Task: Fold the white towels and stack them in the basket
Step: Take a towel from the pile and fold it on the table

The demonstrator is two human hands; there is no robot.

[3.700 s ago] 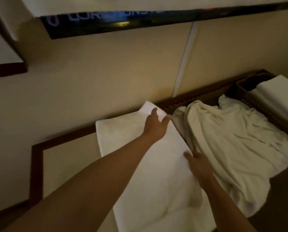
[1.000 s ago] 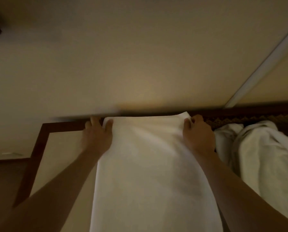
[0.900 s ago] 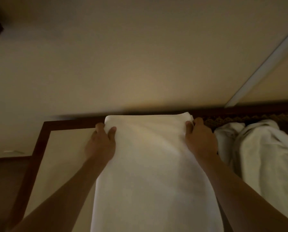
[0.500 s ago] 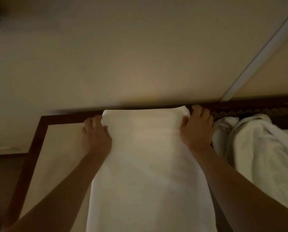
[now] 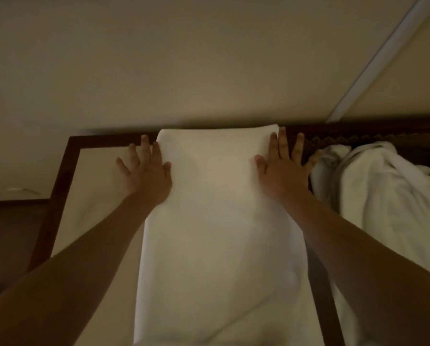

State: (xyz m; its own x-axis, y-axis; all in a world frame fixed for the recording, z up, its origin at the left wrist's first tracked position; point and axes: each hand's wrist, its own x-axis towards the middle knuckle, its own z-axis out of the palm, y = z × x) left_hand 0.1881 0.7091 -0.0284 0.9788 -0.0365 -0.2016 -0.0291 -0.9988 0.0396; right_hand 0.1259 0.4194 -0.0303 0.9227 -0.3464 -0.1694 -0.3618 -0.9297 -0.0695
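Observation:
A long white towel [image 5: 216,221] lies folded lengthwise on the table, its far end against the wall. My left hand [image 5: 146,171] rests flat on the towel's far left edge with its fingers spread. My right hand [image 5: 282,168] lies flat on the far right edge, fingers spread too. Neither hand grips the cloth. The basket is out of view.
A heap of crumpled white towels [image 5: 383,196] lies to the right, touching my right forearm. The table [image 5: 59,186] has a dark wooden rim and a pale top. A beige wall [image 5: 209,71] rises right behind the towel, with a white strip [image 5: 383,61] at the right.
Both hands have let go of the towel's far corners and now lie flat with spread fingers. The towel's far end has settled against the wall.

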